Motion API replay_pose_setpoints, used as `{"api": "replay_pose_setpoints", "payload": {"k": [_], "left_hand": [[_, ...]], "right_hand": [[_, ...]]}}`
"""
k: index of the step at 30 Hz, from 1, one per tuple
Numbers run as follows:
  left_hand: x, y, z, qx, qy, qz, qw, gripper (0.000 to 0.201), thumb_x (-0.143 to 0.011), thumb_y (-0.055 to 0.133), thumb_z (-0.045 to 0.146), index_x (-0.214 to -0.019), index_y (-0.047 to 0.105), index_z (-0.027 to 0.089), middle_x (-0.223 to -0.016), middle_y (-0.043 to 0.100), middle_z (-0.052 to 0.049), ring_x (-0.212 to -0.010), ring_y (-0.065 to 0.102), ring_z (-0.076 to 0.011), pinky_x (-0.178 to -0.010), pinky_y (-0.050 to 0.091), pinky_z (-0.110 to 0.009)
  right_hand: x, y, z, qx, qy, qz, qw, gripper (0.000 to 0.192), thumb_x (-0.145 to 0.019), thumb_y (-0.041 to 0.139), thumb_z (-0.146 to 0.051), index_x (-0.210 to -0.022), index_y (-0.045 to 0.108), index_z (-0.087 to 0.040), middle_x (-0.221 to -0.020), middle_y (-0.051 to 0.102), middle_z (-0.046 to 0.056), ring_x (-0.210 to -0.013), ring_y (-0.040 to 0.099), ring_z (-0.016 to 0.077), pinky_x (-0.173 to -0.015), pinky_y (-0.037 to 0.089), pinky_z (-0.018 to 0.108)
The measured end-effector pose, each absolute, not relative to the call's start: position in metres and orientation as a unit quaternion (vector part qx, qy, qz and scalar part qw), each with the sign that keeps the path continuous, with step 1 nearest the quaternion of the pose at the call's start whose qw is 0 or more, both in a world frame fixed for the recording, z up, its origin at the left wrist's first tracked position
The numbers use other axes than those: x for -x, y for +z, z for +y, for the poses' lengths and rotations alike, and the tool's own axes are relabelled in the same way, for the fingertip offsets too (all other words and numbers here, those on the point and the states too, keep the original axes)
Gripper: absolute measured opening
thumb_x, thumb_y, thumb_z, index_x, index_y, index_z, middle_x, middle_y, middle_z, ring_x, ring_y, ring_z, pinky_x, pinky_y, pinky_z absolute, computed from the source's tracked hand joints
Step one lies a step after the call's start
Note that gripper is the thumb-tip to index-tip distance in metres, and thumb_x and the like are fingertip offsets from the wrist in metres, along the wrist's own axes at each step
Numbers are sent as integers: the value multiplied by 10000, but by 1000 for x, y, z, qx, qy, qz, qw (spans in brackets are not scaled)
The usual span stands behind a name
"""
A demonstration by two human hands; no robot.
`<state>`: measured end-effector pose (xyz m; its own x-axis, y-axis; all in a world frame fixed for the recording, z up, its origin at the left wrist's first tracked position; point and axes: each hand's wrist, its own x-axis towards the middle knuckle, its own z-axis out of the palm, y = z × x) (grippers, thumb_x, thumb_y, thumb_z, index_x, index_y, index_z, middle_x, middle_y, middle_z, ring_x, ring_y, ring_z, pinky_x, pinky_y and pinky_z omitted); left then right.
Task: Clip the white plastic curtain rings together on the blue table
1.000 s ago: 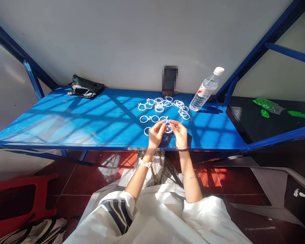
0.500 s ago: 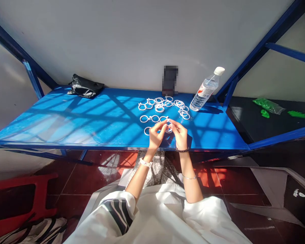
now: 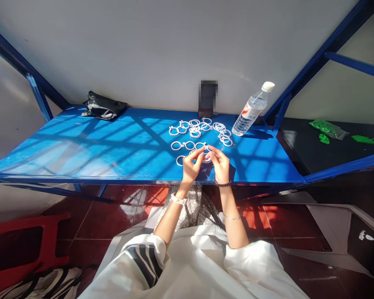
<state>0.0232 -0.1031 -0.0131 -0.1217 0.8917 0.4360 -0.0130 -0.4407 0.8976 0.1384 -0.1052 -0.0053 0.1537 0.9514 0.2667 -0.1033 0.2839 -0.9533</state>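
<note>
Fingertips of my left hand [image 3: 191, 168] and my right hand [image 3: 221, 166] meet low over the front of the blue table. Pinched between them is a white curtain ring [image 3: 206, 161], its small eyelet at the top near my index fingers. Both hands are closed on it, and the fingers cover part of it. Just beyond my left hand lie white curtain rings in a short row [image 3: 176, 150]. One more ring [image 3: 177, 161] rests left of that hand, partly hidden. Farther back is a loose cluster of several curtain rings [image 3: 195, 132].
On the blue table [image 3: 90, 145] a water bottle [image 3: 251, 114] stands right of the rings. A blurred dark object [image 3: 207, 99] is upright against the wall. A black plastic bag [image 3: 104, 107] lies back left. Green items in a clear bag [image 3: 328, 128] lie on a dark surface at right.
</note>
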Motion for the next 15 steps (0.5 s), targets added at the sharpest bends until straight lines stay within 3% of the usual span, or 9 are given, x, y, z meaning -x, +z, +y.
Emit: {"api": "replay_pose_setpoints", "payload": {"k": [15], "left_hand": [[-22,-17,-101,-568,629,378,373,290,-878,568,287,-1104,686,150,-815,720,-65,-630,641,-135,-575,518,-248]], "right_hand": [[-140,-5,-105,419,437,-493,625,279,-802,674,-401,-1009,717,-220,-744,662,8,-726,618,158,-742,522,311]]}}
